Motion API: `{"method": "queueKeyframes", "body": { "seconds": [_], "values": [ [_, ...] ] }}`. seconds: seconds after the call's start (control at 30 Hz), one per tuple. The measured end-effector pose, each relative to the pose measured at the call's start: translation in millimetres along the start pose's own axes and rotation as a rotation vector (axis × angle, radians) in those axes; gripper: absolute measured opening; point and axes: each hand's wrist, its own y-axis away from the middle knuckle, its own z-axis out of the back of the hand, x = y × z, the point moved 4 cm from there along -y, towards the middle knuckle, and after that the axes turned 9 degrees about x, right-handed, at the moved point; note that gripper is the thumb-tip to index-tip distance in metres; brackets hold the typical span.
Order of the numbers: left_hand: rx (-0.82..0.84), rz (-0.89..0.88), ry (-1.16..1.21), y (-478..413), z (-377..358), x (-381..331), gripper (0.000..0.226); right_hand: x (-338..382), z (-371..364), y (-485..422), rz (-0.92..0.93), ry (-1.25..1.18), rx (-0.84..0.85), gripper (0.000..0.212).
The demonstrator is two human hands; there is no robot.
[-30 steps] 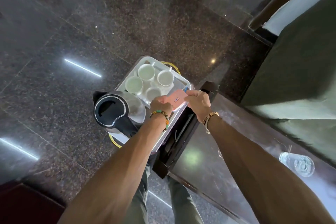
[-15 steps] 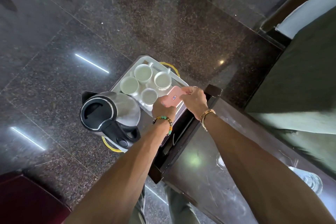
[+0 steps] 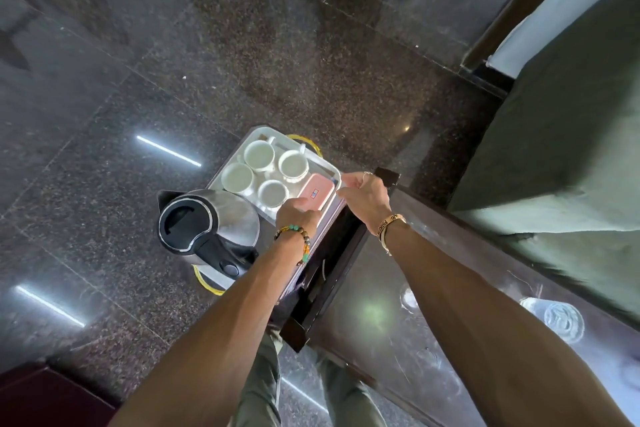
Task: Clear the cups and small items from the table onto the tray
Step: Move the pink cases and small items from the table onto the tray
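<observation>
A steel tray (image 3: 257, 132) holds several white cups, among them one at the far end (image 3: 259, 153) and one nearer me (image 3: 273, 192). A pink box (image 3: 316, 195) lies flat in the tray's right corner beside the cups. My left hand (image 3: 298, 217) grips the box's near end. My right hand (image 3: 364, 195) pinches its far right corner at the tray rim. A steel kettle with a black lid (image 3: 207, 222) stands on the near end of the tray.
A dark glossy table (image 3: 381, 329) runs to my right, with an upside-down clear glass (image 3: 562, 321) on it. Beyond the table is a green upholstered seat (image 3: 571, 149). The tray juts out over a polished stone floor (image 3: 173, 62).
Both hands have lowered the pink box from above the tray's right edge down into the tray's right corner next to the cups.
</observation>
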Motion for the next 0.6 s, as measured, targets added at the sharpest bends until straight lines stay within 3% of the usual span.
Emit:
{"method": "queueKeyframes", "body": {
  "seconds": [0.23,0.37,0.5,0.6],
  "values": [
    [0.099,-0.157,-0.02,65,19,-48,0.047,24,23,76,0.027,-0.032,-0.056,0.01],
    [0.199,-0.212,0.051,92,28,-78,0.017,39,39,121,0.066,-0.077,-0.179,0.023],
    [0.254,-0.333,0.005,114,30,-94,0.028,44,50,166,0.093,-0.124,-0.334,0.033],
    [0.317,-0.4,-0.089,135,26,-100,0.022,40,51,201,0.106,-0.175,-0.434,0.033]
  ]
}}
